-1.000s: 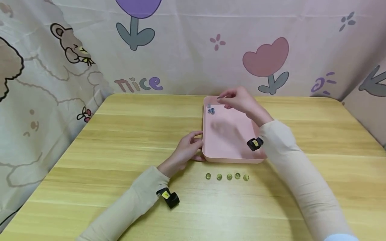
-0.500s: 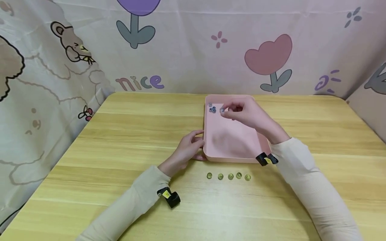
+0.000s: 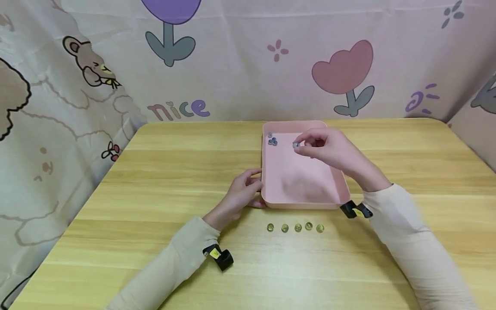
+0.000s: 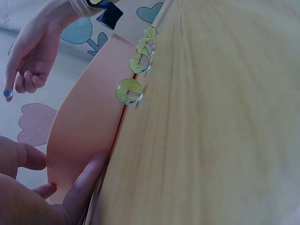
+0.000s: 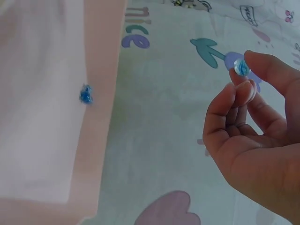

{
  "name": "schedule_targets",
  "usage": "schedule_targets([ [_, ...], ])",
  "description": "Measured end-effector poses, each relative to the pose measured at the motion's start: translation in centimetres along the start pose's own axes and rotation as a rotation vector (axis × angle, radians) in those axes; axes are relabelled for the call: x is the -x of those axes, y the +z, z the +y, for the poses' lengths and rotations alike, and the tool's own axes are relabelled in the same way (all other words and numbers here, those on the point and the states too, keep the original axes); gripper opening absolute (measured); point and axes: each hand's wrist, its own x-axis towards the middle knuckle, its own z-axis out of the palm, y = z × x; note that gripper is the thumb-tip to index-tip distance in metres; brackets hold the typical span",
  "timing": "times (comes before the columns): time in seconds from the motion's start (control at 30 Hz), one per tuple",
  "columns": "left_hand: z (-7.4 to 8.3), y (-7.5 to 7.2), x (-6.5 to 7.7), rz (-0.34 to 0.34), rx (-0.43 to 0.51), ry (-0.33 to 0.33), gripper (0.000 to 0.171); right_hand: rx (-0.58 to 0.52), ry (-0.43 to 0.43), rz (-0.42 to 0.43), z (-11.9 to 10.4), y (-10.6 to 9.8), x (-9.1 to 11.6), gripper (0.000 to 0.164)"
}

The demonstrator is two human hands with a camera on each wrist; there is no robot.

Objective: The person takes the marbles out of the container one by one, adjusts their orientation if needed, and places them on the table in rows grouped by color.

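Note:
My right hand is above the pink tray, pinching a clear marble with blue inside between thumb and fingertip. Several blue marbles lie clustered in the tray's far left corner. At the tray's near left side, my left hand rests its spread fingers against the outer wall. The left wrist view shows the thumb and fingertips touching that wall from outside. Several yellow-green marbles stand in a loose row on the table in front of the tray.
The light wooden table runs back to a printed cloth backdrop. Black wrist straps are on both sleeves. The tray has low upright walls on all sides.
My right hand has moved from the tray's far edge to the right and nearer, with the blue marble still pinched. The left hand has stayed against the tray.

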Motion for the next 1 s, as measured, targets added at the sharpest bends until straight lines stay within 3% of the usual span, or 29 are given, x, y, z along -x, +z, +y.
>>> schedule_targets([
  [0.57,0.0,-0.1,0.0,-0.002,0.003,0.007,0.053,0.017,0.055,-0.046,0.0,-0.3,3.3,0.020],
  [0.83,-0.1,-0.2,0.0,-0.001,0.006,0.009,0.054,0.041,0.072,-0.071,0.2,0.6,4.3,0.019],
  [1.0,-0.2,-0.2,0.1,-0.011,0.007,0.015,0.054,0.042,0.034,-0.071,0.0,1.7,4.8,0.018],
])
